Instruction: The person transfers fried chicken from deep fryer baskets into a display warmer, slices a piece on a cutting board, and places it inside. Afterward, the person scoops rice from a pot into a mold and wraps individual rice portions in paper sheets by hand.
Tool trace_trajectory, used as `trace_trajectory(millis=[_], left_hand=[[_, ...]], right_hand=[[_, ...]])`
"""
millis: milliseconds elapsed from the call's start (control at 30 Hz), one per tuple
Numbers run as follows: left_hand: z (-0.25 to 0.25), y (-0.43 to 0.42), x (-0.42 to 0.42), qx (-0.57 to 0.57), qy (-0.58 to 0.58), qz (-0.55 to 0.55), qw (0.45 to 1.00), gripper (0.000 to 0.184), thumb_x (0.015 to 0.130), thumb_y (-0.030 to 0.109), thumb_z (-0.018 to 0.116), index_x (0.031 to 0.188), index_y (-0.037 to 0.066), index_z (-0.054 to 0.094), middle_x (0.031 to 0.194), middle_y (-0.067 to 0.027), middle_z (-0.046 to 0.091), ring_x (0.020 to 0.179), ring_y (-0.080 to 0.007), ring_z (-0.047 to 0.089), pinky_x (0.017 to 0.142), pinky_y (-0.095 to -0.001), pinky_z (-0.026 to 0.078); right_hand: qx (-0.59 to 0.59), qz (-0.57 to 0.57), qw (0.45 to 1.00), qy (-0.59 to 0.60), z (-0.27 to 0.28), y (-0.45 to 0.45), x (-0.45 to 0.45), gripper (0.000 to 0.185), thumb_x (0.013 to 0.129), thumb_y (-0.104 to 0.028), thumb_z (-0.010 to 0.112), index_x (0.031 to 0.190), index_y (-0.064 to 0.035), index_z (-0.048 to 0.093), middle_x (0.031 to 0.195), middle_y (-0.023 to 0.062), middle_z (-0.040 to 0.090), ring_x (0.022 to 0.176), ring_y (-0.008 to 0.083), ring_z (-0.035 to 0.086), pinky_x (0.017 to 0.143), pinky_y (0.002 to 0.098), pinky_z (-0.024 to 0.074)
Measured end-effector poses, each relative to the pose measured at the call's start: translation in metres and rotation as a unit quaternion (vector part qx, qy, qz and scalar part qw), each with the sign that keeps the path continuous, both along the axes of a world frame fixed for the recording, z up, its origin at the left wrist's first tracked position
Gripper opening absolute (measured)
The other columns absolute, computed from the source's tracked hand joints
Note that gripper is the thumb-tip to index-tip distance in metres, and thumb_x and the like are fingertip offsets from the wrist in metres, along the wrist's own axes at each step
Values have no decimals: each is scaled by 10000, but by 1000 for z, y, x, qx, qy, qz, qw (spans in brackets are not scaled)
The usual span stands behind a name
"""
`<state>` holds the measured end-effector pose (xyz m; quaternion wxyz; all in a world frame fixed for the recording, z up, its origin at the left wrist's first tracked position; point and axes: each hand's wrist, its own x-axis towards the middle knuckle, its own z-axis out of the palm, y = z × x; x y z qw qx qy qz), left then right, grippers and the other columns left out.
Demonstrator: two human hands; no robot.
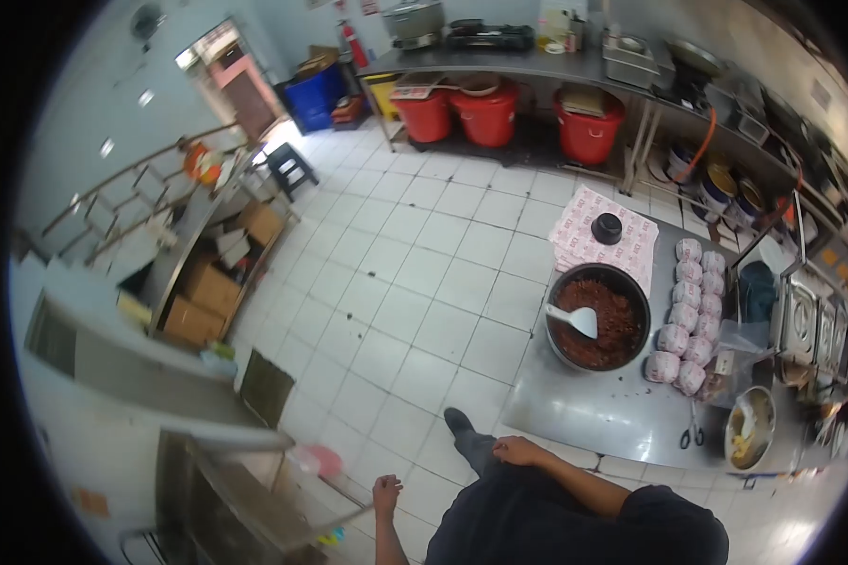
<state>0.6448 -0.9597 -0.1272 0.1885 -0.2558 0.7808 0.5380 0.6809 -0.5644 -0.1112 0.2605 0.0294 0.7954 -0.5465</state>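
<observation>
My left hand (387, 492) hangs over the tiled floor at the lower middle, its fingers loosely bent and apart, with nothing in it. Close to my dark trousers, my right hand (514, 452) is loosely curled and also seems to hold nothing. It is nearest to the steel table (556, 400) on my right, but does not touch it. On that table stands a big round pot (553, 348) of dark brown crumbly food, with a white scoop (579, 322) lying in it. Beside the pot are two rows of wrapped round packs (685, 295).
Printed paper sheets (584, 221) with a black round mould (607, 228) lie behind the pot. Scissors (692, 435) and a metal bowl (750, 428) are near the table's front edge. Red tubs (589, 132) stand under the back counter. A shelf with cardboard boxes (212, 287) is at left.
</observation>
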Motion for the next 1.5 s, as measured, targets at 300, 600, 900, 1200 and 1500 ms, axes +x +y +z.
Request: trace_trajectory(millis=[300, 600, 900, 1200, 1500], left_hand=[[-17, -14, -196, -151, -78, -368, 914, 404, 933, 318, 556, 1146, -12, 648, 960, -150, 712, 872, -260, 675, 772, -371, 531], [-90, 7, -542, -158, -102, -577, 795, 270, 915, 236, 562, 1043, 14, 646, 934, -172, 706, 829, -230, 706, 653, -324, 555], [-5, 432, -730, 44, 57, -572, 817, 264, 938, 225, 614, 1013, -28, 618, 924, -124, 682, 799, -175, 660, 714, -309, 546], [81, 801, -561, 132, 303, -820, 466, 435, 846, 260, 720, 1176, 9, 588, 1294, -171, 521, 1148, -313, 545, 860, -429, 502], [116, 879, -524, 83, 363, -873, 316, 415, 852, 165, 681, 1218, 10, 563, 1252, -169, 526, 1170, -368, 511, 966, -458, 428]], right_hand=[[-109, -39, 993, 25, 152, -9, -258, 577, 937, -472, 566, 1302, -26, 550, 1088, 154, 686, 1019, 287, 653, 893, 399, 499], [222, -728, 633, 143, 145, 256, -375, 539, 846, -256, 681, 1266, 33, 508, 1160, 242, 571, 1085, 371, 558, 926, 434, 450], [359, -803, 458, -127, 112, 387, -384, 867, 738, -362, 775, 1456, -133, 346, 1450, 240, 325, 1330, 474, 319, 986, 638, 366], [361, -813, 441, -118, 123, 399, -376, 794, 735, -361, 781, 1397, -104, 429, 1316, 232, 476, 1224, 407, 444, 964, 578, 378], [291, -896, 237, -239, 116, 484, -273, 895, 756, -434, 764, 1414, -5, 335, 1285, 266, 510, 1201, 425, 484, 950, 565, 424]])
